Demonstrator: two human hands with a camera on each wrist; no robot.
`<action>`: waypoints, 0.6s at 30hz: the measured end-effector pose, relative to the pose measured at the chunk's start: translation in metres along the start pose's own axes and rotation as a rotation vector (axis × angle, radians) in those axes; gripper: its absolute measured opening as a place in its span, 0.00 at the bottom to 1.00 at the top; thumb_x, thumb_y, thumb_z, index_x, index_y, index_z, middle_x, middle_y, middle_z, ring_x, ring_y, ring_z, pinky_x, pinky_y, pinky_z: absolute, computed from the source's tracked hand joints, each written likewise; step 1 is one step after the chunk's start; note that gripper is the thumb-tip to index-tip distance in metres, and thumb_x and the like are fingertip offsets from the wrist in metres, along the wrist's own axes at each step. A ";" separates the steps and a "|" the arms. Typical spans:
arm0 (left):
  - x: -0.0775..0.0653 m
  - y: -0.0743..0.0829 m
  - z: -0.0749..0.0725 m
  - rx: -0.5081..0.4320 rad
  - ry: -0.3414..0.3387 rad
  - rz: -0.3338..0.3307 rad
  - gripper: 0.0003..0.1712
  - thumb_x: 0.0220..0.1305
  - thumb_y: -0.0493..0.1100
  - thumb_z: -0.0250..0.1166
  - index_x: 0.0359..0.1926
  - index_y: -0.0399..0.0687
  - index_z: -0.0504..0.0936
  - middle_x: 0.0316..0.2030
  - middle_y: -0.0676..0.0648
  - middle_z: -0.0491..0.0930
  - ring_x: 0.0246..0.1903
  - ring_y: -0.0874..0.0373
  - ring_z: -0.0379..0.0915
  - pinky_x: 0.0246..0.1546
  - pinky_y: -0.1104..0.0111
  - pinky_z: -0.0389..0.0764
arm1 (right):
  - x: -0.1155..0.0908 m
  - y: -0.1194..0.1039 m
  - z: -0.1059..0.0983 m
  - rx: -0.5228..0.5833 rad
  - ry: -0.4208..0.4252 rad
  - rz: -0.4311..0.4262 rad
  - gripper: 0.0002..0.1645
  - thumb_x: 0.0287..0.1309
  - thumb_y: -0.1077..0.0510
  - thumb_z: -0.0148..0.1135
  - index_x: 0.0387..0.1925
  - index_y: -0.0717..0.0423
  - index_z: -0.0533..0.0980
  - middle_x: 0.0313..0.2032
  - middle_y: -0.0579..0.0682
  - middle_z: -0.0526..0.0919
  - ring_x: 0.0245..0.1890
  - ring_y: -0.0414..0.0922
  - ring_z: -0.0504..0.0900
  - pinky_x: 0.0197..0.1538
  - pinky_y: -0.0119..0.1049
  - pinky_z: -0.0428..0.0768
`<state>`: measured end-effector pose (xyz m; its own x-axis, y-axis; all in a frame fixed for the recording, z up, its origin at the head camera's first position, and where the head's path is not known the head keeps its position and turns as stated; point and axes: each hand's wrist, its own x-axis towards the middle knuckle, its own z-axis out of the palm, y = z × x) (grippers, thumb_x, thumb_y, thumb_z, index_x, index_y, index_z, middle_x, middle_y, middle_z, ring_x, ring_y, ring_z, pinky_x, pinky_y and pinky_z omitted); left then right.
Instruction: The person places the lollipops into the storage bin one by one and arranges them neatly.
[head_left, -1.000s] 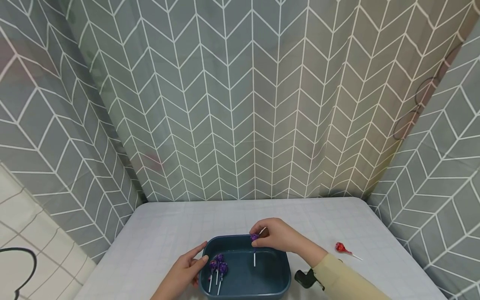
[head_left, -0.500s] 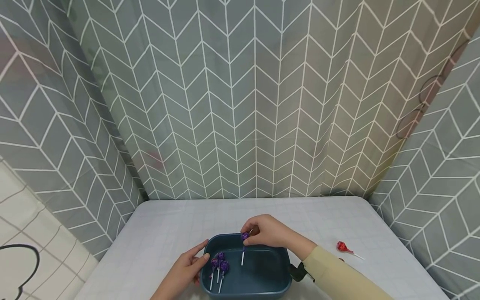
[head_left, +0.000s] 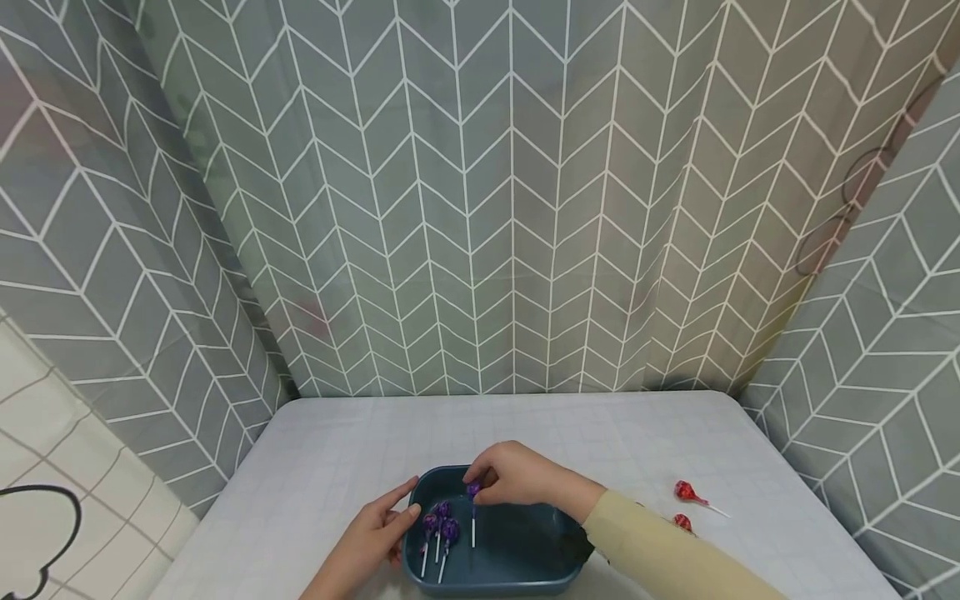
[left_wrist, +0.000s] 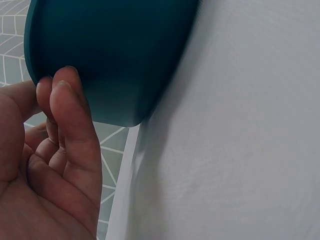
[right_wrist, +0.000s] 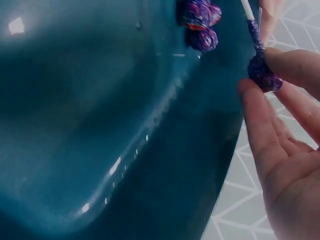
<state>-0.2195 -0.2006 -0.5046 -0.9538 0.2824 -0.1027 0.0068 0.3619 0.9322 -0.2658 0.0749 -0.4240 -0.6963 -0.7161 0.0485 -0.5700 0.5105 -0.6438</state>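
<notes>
In the head view a dark teal plastic basin [head_left: 525,546] stands at the table's front. My left hand [head_left: 363,537] grips its left rim, thumb at the edge and fingers outside; the left wrist view shows those fingers [left_wrist: 75,120] against the outer wall. Over the basin's left half, my right hand [head_left: 513,475] pinches a purple-wrapped lollipop [right_wrist: 264,74] by its head. The white stick hangs downward in the head view. Several purple lollipops [head_left: 448,531] lie bunched inside the basin at the left, sticks toward the front. Part of the basin's right side is hidden by my right sleeve.
A red lollipop [head_left: 686,492] lies on the white-covered table [head_left: 337,433] to the right. Another red one [head_left: 682,522] shows partly beside my sleeve [head_left: 660,542]. Patterned grey curtains [head_left: 480,250] surround the table at the back and sides.
My right hand has moved left over the basin with the purple lollipop, closer to the bunch. A second red lollipop has come into view by the sleeve. My left hand stays at the rim.
</notes>
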 end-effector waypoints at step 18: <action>0.000 0.000 0.000 0.002 0.002 0.004 0.40 0.70 0.58 0.59 0.74 0.43 0.62 0.18 0.48 0.76 0.17 0.54 0.74 0.22 0.62 0.80 | 0.018 0.002 0.028 -0.230 -0.029 0.021 0.13 0.51 0.58 0.76 0.41 0.54 0.87 0.34 0.38 0.86 0.32 0.28 0.80 0.37 0.21 0.77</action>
<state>-0.2190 -0.2004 -0.5043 -0.9543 0.2821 -0.0985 0.0109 0.3623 0.9320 -0.2675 0.0495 -0.4462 -0.6984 -0.7156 0.0128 -0.6420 0.6186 -0.4530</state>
